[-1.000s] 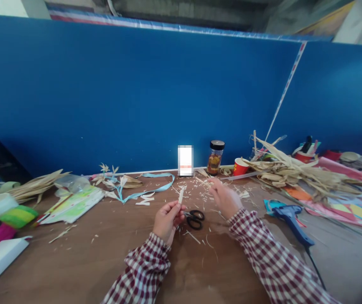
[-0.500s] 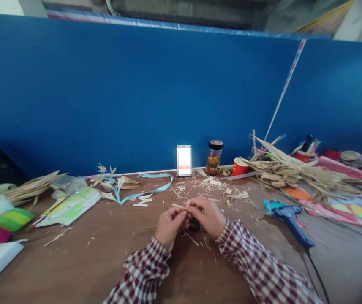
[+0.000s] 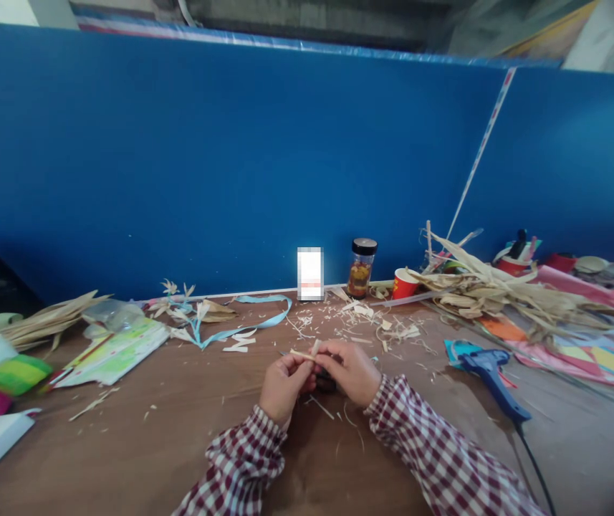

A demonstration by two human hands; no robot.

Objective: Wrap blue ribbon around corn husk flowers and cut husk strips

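My left hand (image 3: 284,383) and my right hand (image 3: 350,369) meet over the middle of the table, fingertips pinched together. Between them is a thin pale strip of dried husk (image 3: 303,355), with one short end standing up at the right fingertips. Both hands are closed on this strip; part of it is hidden by the fingers. A dark object (image 3: 326,381) lies on the table just below the hands, mostly covered, so its kind cannot be made out. Scattered husk scraps (image 3: 349,315) lie beyond the fingers.
A blue glue gun (image 3: 492,373) lies at right, its cord trailing forward. Behind stand a lidded jar (image 3: 361,271), a red paper cup (image 3: 404,284) and a heap of dried husks (image 3: 489,287). A blue ribbon (image 3: 256,330) and a green-white sheet (image 3: 113,355) lie left. A blue partition (image 3: 231,158) closes the back.
The short end of the husk strip shows more upright at my right fingertips. The hands keep their grip, and the whole view has shifted slightly.
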